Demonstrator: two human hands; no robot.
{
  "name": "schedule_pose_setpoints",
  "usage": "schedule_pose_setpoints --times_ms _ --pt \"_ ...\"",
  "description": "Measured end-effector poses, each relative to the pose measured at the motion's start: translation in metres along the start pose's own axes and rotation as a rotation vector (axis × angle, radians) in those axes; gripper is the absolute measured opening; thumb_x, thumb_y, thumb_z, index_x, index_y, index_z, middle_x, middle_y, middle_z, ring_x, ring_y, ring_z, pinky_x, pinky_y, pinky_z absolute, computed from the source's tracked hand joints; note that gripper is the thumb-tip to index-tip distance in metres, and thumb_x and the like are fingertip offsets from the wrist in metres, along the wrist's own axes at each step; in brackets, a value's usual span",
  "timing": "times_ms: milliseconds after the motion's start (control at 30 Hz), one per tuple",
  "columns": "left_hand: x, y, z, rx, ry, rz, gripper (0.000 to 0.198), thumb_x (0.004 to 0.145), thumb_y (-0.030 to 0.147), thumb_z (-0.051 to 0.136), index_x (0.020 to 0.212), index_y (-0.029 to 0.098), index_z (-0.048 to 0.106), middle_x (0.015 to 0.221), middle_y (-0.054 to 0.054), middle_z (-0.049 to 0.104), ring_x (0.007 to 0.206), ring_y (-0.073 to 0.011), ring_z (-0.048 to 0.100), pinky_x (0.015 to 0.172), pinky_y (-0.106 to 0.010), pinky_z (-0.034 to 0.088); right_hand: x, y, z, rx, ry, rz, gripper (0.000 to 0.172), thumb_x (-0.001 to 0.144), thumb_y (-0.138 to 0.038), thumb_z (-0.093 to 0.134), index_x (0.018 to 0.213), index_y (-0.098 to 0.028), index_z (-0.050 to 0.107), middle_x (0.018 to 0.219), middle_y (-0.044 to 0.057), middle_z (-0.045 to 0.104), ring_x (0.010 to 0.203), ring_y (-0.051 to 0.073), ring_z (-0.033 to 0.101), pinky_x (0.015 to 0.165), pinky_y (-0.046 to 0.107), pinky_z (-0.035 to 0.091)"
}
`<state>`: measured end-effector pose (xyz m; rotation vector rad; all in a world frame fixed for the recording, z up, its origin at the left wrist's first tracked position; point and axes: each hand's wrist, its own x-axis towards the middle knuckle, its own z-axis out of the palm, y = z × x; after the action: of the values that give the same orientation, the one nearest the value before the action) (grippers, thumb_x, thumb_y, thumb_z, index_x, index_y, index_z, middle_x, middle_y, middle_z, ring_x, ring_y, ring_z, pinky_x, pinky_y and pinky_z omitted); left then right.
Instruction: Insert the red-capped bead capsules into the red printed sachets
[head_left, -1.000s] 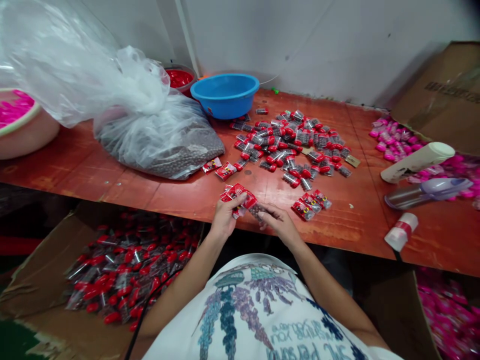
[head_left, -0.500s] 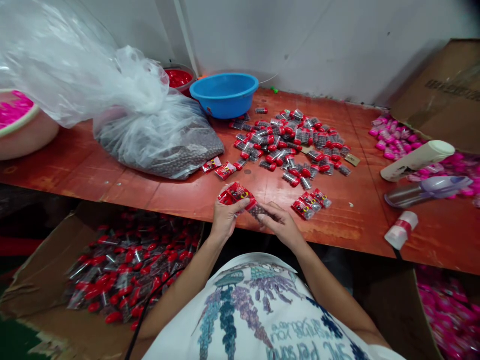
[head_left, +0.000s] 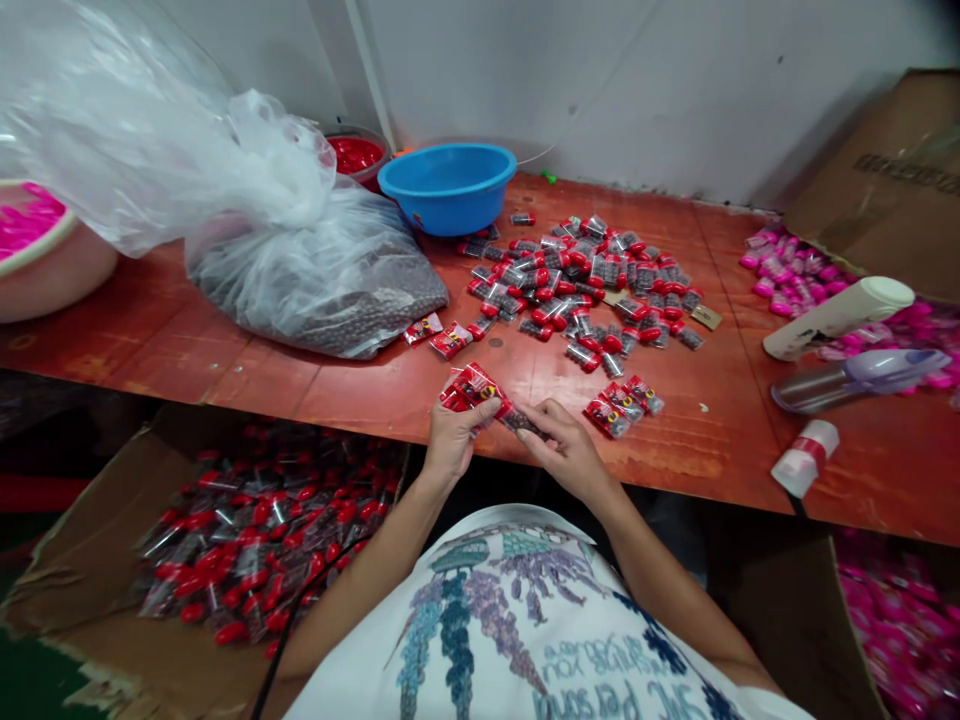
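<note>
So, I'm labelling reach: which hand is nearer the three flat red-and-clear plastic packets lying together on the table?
Right. The right hand is just left of the packets; the left hand is farther left.

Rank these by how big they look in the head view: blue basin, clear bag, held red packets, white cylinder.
1. Clear bag
2. Blue basin
3. White cylinder
4. Held red packets, partly hidden by the fingers

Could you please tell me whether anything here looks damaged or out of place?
The open brown cardboard box below the red-brown flat table, at lower left, looks damaged: its outer edge is ragged and torn.
</note>
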<state>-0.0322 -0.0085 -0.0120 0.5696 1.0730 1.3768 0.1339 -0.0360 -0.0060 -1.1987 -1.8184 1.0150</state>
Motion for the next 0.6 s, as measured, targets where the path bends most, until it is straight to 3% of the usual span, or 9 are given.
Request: schedule_pose_setpoints --times_ms 300,600 --pt "-0.0003 0.0003 0.0026 -0.089 -0.033 0.088 0.042 0.051 0.013 0.083 0.089 0.018 0.066 0.077 0.001 0.069 0.068 -0.0126 0.063 0.068 -0.025 0.05 0.0 -0.0065 -0.0034 0.06 0.002 -0.011 0.039 0.089 -0.025 0.052 0.128 -0.027 0.055 0.084 0.001 0.048 0.078 0.014 0.05 0.066 0.025 0.042" --pt "-0.0059 0.0041 0.0053 0.004 -0.076 -0.039 0.033 0.054 0.015 0.082 0.084 0.014 0.067 0.076 -0.001 0.069 0.066 -0.0132 0.063 0.062 -0.023 0.049 0.0012 -0.0057 -0.0025 0.31 0.04 0.1 0.03 0.089 -0.029 0.053 0.117 -0.025 0.062 0.085 0.001 0.05 0.077 0.014 0.053 0.067 0.026 0.046"
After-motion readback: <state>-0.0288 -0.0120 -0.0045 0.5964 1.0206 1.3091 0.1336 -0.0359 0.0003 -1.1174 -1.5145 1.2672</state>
